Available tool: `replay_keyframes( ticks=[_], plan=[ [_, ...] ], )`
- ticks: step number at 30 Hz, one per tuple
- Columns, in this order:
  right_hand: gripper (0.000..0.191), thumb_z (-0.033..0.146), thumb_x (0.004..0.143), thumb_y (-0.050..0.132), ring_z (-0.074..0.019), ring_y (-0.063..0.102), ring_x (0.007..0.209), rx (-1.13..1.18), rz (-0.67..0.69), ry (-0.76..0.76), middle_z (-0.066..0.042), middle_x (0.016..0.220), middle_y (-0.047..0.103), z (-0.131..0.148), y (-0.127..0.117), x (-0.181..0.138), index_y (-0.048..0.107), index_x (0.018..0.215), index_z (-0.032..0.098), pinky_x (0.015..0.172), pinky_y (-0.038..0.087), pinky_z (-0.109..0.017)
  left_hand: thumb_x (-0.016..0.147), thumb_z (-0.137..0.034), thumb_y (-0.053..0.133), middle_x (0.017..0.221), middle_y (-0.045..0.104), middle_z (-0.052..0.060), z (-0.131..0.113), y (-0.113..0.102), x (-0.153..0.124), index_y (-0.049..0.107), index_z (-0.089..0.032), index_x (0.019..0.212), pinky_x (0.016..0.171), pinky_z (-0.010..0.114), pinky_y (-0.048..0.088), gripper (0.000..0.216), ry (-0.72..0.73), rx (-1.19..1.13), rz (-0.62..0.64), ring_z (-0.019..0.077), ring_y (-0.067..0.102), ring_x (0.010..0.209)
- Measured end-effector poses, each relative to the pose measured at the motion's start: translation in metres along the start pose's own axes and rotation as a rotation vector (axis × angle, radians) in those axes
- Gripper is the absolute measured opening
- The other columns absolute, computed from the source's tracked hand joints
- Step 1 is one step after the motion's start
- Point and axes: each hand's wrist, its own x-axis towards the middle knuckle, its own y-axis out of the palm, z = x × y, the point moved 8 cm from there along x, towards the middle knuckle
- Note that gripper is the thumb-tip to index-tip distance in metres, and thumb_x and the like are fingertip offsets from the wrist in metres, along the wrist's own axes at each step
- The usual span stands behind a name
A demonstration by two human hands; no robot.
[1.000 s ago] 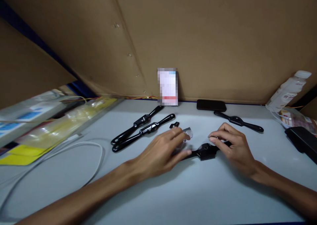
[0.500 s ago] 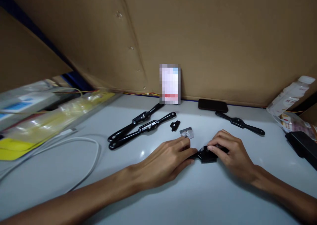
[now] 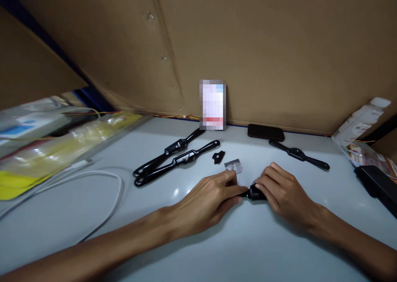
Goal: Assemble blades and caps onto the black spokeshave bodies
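Both my hands rest on a black two-handled tool (image 3: 252, 193) lying on the white table (image 3: 217, 249). My left hand (image 3: 207, 199) is curled over the tool's left handle. Covering its right handle, my right hand (image 3: 279, 191) has its fingers closed near the tool's middle block. Just beyond my fingers lie a small shiny metal piece (image 3: 233, 166) and a small black part (image 3: 218, 156).
Two more black tools (image 3: 173, 160) lie side by side at centre left, another black tool (image 3: 299, 154) at the right back. A dark phone (image 3: 266, 132), a blurred card (image 3: 212, 104), a white cable (image 3: 102, 191), plastic packets (image 3: 62, 145) and a bottle (image 3: 361, 118) ring the table under cardboard walls.
My left hand came off the shiny metal piece and closed on the tool's left handle. My right hand slid further over the tool, covering more of it.
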Motion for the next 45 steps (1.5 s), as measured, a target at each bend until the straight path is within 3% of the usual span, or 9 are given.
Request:
replay_keyframes(
  ticks=[7, 16, 25, 34, 45],
  plan=[
    [0.022, 0.02, 0.102, 0.053, -0.018, 0.055, 0.077, 0.315, 0.036, 0.099, -0.004, 0.08, 0.064, -0.014, -0.001, 0.0, 0.066, 0.085, 0.018, 0.071, 0.045, -0.033, 0.102, -0.02, 0.05, 0.095, 0.06, 0.006, 0.001, 0.001, -0.001, 0.071, -0.021, 0.122, 0.07, 0.033, 0.052, 0.028, -0.028, -0.008, 0.016, 0.0198, 0.061, 0.08],
    [0.02, 0.021, 0.1, 0.054, -0.0189, 0.058, 0.08, 0.437, -0.042, 0.353, -0.002, 0.079, 0.065, -0.033, -0.003, -0.005, 0.062, 0.081, 0.021, 0.074, 0.046, -0.035, 0.101, -0.02, 0.051, 0.095, 0.062, 0.007, 0.001, 0.003, -0.002, 0.069, -0.02, 0.124, 0.07, 0.034, 0.052, 0.029, -0.002, 0.003, 0.017, 0.0203, 0.061, 0.08],
    [0.02, 0.02, 0.101, 0.052, -0.0185, 0.054, 0.079, 0.416, -0.073, 0.226, -0.002, 0.079, 0.065, -0.018, -0.009, -0.005, 0.062, 0.083, 0.021, 0.073, 0.044, -0.034, 0.102, -0.02, 0.049, 0.093, 0.062, 0.006, -0.001, 0.002, -0.001, 0.069, -0.019, 0.123, 0.069, 0.033, 0.052, 0.029, 0.017, 0.007, 0.012, 0.0202, 0.061, 0.079],
    [0.023, 0.021, 0.103, 0.051, -0.0195, 0.052, 0.082, 0.346, 0.028, 0.199, -0.004, 0.084, 0.063, -0.013, -0.004, -0.009, 0.064, 0.084, 0.02, 0.073, 0.043, -0.034, 0.102, -0.02, 0.049, 0.093, 0.061, 0.006, -0.003, 0.001, -0.001, 0.07, -0.019, 0.122, 0.069, 0.031, 0.051, 0.028, 0.022, 0.031, 0.01, 0.0195, 0.061, 0.079],
    [0.023, 0.016, 0.103, 0.05, -0.0186, 0.051, 0.079, 0.234, -0.069, 0.126, -0.005, 0.081, 0.06, -0.01, -0.002, -0.006, 0.063, 0.084, 0.017, 0.071, 0.042, -0.033, 0.103, -0.022, 0.049, 0.093, 0.062, 0.007, -0.001, 0.002, -0.001, 0.069, -0.019, 0.124, 0.068, 0.034, 0.052, 0.03, 0.027, 0.042, 0.017, 0.021, 0.061, 0.079]
  ],
)
